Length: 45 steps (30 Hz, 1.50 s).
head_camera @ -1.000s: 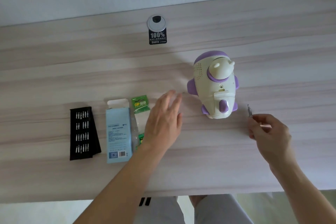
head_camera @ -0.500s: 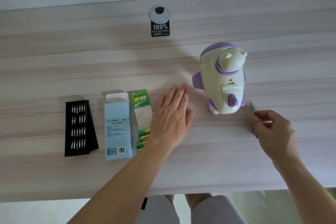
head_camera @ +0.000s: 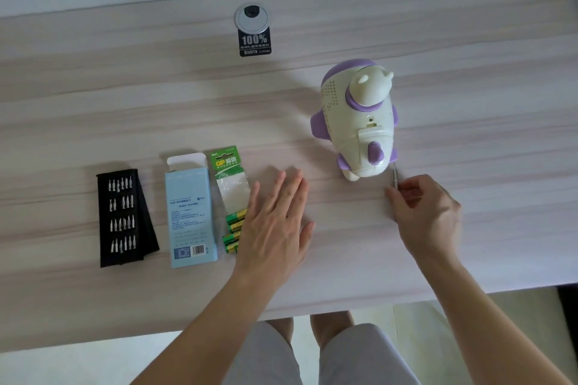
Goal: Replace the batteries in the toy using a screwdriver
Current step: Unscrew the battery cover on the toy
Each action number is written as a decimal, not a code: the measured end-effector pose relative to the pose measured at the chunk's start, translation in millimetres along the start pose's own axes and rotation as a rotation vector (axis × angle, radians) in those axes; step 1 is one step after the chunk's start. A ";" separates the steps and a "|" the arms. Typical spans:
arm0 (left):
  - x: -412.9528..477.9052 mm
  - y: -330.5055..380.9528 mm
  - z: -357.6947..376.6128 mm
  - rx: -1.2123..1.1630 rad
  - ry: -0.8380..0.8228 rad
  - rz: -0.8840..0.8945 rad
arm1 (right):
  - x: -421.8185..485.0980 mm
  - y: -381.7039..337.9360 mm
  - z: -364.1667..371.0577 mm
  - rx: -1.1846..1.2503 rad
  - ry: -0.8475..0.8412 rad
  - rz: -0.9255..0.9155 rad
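Right hand (head_camera: 428, 212) pinched the screwdriver (head_camera: 394, 176) beside the toy (head_camera: 356, 122) (cover screw faced up, presumably for access); left hand (head_camera: 275, 222) lay flat, fingers released.

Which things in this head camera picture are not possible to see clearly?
- Screwdriver: only the thin tip shows; the right hand hides the handle.
- Battery pack: the left hand covers its lower right part, so the battery count is unclear.
- Bit case: bit shapes are too small.
- Blue box: print too small to read.
- Toy: its far side and underside are hidden.
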<state>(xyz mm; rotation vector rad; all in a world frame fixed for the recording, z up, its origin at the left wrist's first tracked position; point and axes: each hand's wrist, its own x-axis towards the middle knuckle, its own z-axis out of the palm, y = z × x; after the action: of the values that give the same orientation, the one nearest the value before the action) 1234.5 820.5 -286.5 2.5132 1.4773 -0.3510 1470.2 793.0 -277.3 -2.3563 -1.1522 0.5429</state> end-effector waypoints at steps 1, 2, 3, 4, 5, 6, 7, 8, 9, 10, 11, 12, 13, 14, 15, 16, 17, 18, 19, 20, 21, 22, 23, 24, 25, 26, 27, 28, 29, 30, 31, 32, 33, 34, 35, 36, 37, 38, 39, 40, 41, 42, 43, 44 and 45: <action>-0.3 -0.3 0.3 -0.006 0.000 0.000 | 0.3 0.0 0.0 0.002 -0.002 0.004; -0.5 -0.9 0.3 -0.012 0.000 -0.001 | 0.4 -0.1 -0.3 0.003 -0.007 0.008; -0.5 -1.6 0.2 -0.019 -0.001 -0.002 | 0.7 0.2 -0.3 -0.001 -0.014 0.013; -0.5 -2.4 0.2 -0.026 -0.003 -0.002 | 1.0 0.2 -0.8 -0.006 -0.025 0.015; -0.7 -3.1 0.2 -0.034 -0.005 -0.003 | 1.6 0.3 -1.2 -0.011 -0.039 0.014; -1.0 -3.9 -0.1 -0.043 -0.007 -0.003 | 2.3 0.4 -1.7 -0.017 -0.055 0.011; -1.7 -4.4 -0.8 -0.053 -0.007 -0.003 | 2.9 0.9 -2.5 -0.021 -0.074 0.006; -2.8 -4.8 -1.7 -0.061 -0.005 0.000 | 3.5 1.2 -3.5 -0.025 -0.093 0.001; -3.9 -5.4 -2.5 -0.067 -0.005 0.005 | 4.0 2.1 -4.4 -0.028 -0.110 -0.003; -5.3 -5.8 -3.7 -0.074 -0.005 0.011 | 4.4 2.9 -6.0 -0.030 -0.125 -0.005; -6.4 -6.0 -5.0 -0.084 -0.003 0.014 | 4.4 4.1 -7.7 -0.034 -0.138 -0.005; -7.4 -6.2 -6.8 -0.095 -0.001 0.016 | 4.2 5.4 -9.6 -0.038 -0.149 -0.005; -8.1 -6.3 -9.2 -0.106 0.000 0.020 | 3.4 6.3 -12.0 -0.039 -0.157 -0.002; -8.7 -6.6 -11.4 -0.117 0.001 0.027 | 2.1 6.5 -15.4 -0.037 -0.161 0.006; -8.9 -6.9 -13.4 -0.127 0.004 0.034 | 0.5 6.9 -19.0 -0.034 -0.156 0.012; -9.3 -7.6 -16.1 -0.136 0.008 0.038 | -1.5 7.0 -23.2 -0.034 -0.148 0.013; -9.9 -8.2 -19.7 -0.140 0.011 0.040 | -4.1 7.0 -27.8 -0.039 -0.142 0.014; -11.2 -9.0 -23.8 -0.144 0.014 0.037 | -7.4 6.7 -32.9 -0.045 -0.139 0.016; -12.8 -10.6 -27.5 -0.152 0.016 0.031 | -10.9 6.0 -38.2 -0.050 -0.133 0.015; -14.6 -12.7 -31.3 -0.165 0.017 0.019 | -14.5 4.1 -44.0 -0.047 -0.123 0.007; -16.9 -15.7 -34.8 -0.183 0.020 0.002 | -18.6 1.1 -49.7 -0.039 -0.106 -0.006; -19.5 -19.5 -38.5 -0.204 0.029 -0.019 | -22.8 -3.3 -55.7 -0.029 -0.087 -0.022; -22.7 -23.8 -42.5 -0.228 0.045 -0.043 | -27.2 -9.0 -61.4 -0.019 -0.073 -0.040; -26.9 -28.7 -46.7 -0.256 0.066 -0.068 | -32.1 -15.1 -66.6 -0.005 -0.065 -0.066; -31.0 -34.3 -49.6 -0.286 0.094 -0.093 | -37.2 -21.7 -70.7 0.010 -0.064 -0.103; -36.0 -40.1 -51.2 -0.316 0.124 -0.118 | -42.5 -28.7 -74.0 0.024 -0.072 -0.145; -41.9 -46.2 -53.1 -0.349 0.151 -0.142 | -48.2 -35.9 -75.8 0.036 -0.086 -0.187; -48.8 -52.4 -55.3 -0.382 0.175 -0.164 | -53.3 -43.1 -76.1 0.049 -0.104 -0.233; -56.6 -58.1 -57.0 -0.404 0.197 -0.187 | -57.7 -49.5 -74.7 0.064 -0.127 -0.286; -65.3 -63.3 -58.4 -0.416 0.214 -0.212 | -61.2 -55.5 -71.6 0.080 -0.155 -0.342; -74.9 -67.9 -59.6 -0.424 0.229 -0.245 | -64.0 -61.5 -67.2 0.093 -0.189 -0.390; -84.8 -71.6 -60.4 -0.435 0.238 -0.294 | -66.4 -67.2 -62.3 0.103 -0.225 -0.427; -94.8 -74.3 -61.6 -0.453 0.238 -0.359 | -68.0 -72.6 -56.7 0.109 -0.261 -0.453; -104.7 -76.0 -62.9 -0.473 0.234 -0.427 | -69.5 -77.9 -51.7 0.116 -0.295 -0.475; -114.2 -77.2 -63.5 -0.486 0.234 -0.484 | -70.6 -82.7 -46.8 0.121 -0.325 -0.492; -122.8 -77.9 -62.9 -0.488 0.240 -0.523 | -71.2 -87.0 -42.8 0.125 -0.346 -0.500; -130.5 -77.7 -62.3 -0.487 0.246 -0.551 | -71.2 -90.9 -40.2 0.132 -0.357 -0.496; -136.8 -77.0 -61.7 -0.492 0.247 -0.575 | -70.5 -93.6 -38.9 0.147 -0.354 -0.483; -141.5 -75.1 -61.9 -0.503 0.244 -0.596 | -69.3 -95.3 -40.0 0.172 -0.334 -0.470; -144.1 -72.2 -62.0 -0.518 0.239 -0.614 | -66.9 -96.1 -43.1 0.198 -0.298 -0.465; -144.8 -68.9 -62.4 -0.530 0.232 -0.626 | -63.3 -96.7 -47.8 0.214 -0.245 -0.473; -143.5 -65.0 -62.4 -0.543 0.226 -0.632 | -58.2 -97.3 -53.4 0.215 -0.186 -0.488; -140.7 -60.7 -62.4 -0.556 0.221 -0.634 | -51.6 -98.2 -60.0 0.209 -0.131 -0.504; -136.6 -56.4 -62.6 -0.569 0.219 -0.633 | -42.8 -99.4 -66.0 0.200 -0.087 -0.519; -131.8 -53.2 -62.3 -0.577 0.213 -0.629 | -32.3 -100.1 -70.1 0.188 -0.059 -0.531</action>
<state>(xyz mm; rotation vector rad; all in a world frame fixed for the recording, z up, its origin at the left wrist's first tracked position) 1132.1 755.1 -190.1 1.6439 2.0652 0.2424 1426.3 805.4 -159.4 -1.7848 -1.6009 0.5025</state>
